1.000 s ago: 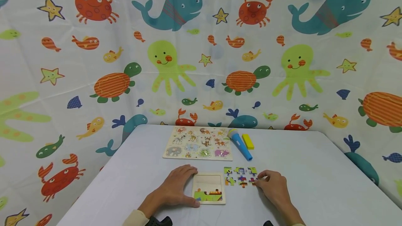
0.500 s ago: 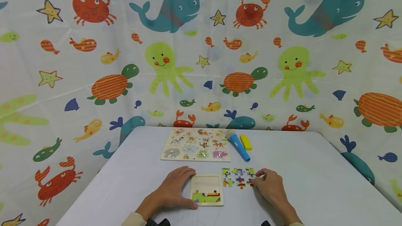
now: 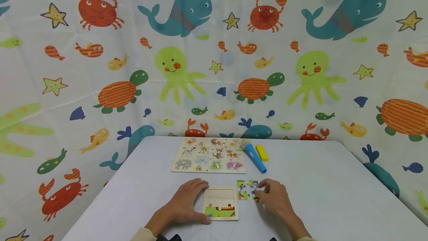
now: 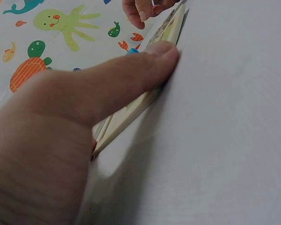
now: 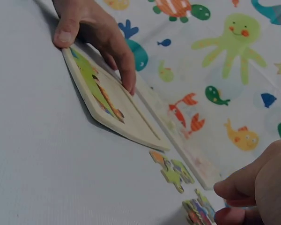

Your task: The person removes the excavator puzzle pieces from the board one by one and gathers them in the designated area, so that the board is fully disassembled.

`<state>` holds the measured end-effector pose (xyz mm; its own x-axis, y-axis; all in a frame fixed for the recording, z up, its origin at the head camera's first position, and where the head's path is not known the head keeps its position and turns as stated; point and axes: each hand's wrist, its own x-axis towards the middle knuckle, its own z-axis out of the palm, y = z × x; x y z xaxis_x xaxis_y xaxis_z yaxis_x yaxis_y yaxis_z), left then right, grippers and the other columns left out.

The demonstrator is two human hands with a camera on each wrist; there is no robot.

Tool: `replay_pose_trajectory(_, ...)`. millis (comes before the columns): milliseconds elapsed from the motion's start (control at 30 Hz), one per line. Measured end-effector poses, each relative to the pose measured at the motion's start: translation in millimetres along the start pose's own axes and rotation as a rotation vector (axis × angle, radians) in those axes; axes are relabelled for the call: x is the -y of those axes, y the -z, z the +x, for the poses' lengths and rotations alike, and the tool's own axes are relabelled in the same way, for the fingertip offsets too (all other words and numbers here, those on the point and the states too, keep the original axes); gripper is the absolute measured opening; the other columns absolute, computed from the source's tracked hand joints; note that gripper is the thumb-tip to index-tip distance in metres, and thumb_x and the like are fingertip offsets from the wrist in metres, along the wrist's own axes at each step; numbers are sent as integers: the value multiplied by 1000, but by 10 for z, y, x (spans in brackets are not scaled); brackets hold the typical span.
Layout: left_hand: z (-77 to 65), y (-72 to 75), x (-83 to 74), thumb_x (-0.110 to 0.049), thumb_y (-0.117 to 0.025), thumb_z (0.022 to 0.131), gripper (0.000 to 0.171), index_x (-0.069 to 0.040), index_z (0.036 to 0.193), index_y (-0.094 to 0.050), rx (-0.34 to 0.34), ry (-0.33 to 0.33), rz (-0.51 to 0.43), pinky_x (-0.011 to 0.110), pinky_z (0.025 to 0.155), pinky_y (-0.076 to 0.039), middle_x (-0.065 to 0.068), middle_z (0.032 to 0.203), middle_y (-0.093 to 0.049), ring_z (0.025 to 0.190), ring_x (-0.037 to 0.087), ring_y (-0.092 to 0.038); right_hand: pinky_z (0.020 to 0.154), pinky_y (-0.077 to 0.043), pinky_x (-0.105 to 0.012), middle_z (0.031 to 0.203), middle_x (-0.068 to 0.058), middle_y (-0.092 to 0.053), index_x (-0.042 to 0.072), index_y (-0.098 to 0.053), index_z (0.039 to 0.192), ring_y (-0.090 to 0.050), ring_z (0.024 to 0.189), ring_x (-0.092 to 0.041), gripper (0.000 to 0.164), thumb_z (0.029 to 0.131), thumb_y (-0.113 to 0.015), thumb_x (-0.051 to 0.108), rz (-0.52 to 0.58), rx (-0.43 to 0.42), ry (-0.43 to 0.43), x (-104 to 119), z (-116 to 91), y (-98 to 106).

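Observation:
In the head view my left hand [image 3: 188, 202] spans the left side of a small wooden puzzle tray [image 3: 220, 218]. Its thumb presses the near corner and its fingers bend over the far one, gripping the tray. A strip of green pieces [image 3: 217, 212] fills the tray's lower part. Loose jigsaw pieces [image 3: 243, 195] lie to the right. My right hand [image 3: 275, 198] is over them, thumb and index fingertips right at the middle lower piece [image 5: 196, 212]; I cannot tell whether they pinch it. The right-hand pieces are hidden behind this hand.
A large animal peg puzzle board [image 3: 208, 155] lies farther back on the white table [image 3: 317, 181]. Beside it are a blue toy microphone [image 3: 255, 157] and a yellow block [image 3: 262, 153]. A sea-animal curtain [image 3: 220, 55] hangs behind the table.
My right hand has moved left from the right-hand piece to the middle ones, covering the right column. The left hand and the tray have stayed put.

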<state>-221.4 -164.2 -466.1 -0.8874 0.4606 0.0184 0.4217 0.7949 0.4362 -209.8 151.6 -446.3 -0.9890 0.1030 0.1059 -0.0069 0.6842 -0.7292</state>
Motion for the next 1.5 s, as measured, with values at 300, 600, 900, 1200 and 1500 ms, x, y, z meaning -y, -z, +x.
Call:
replay_pose_trajectory(300,-4,-1,5,-85,-69,65,105,-22,147,-49,6,5,-8,61,121,-24,-2,154,-46,148,30,-32,49,-42,-25,66,0,-56,7,-72,99,-50,57,-15,15,86,-77,14,37,56,78,200,-30,-174)
replay_pose_trajectory(600,6,-16,-9,-84,-70,66,104,-23,148,-49,14,3,-11,61,121,-24,-2,154,-45,148,29,-32,49,-42,-23,66,1,-55,7,-72,96,-50,60,-14,12,86,-77,12,94,159,198,360,-107,-300)
replay_pose_trajectory(900,8,-31,27,-85,-69,66,105,-22,148,-49,1,-11,-1,62,120,-25,-2,154,-45,148,30,-32,47,-44,-22,66,3,-59,4,-72,97,-52,56,-11,11,88,-74,10,167,310,290,514,-177,-466)
replay_pose_trajectory(1200,9,-14,29,-86,-69,65,105,-23,147,-49,4,-8,-17,61,122,-23,-4,154,-46,149,29,-31,52,-43,-22,70,2,-61,9,-73,94,-54,62,-13,9,86,-76,11,164,434,263,643,-240,-623)
replay_pose_trajectory(1500,6,-6,44,-86,-69,65,106,-22,147,-50,-7,-16,1,62,121,-24,-4,154,-46,149,29,-32,56,-39,-24,69,4,-60,13,-73,91,-52,63,-12,11,83,-81,14,123,458,271,663,-282,-678)
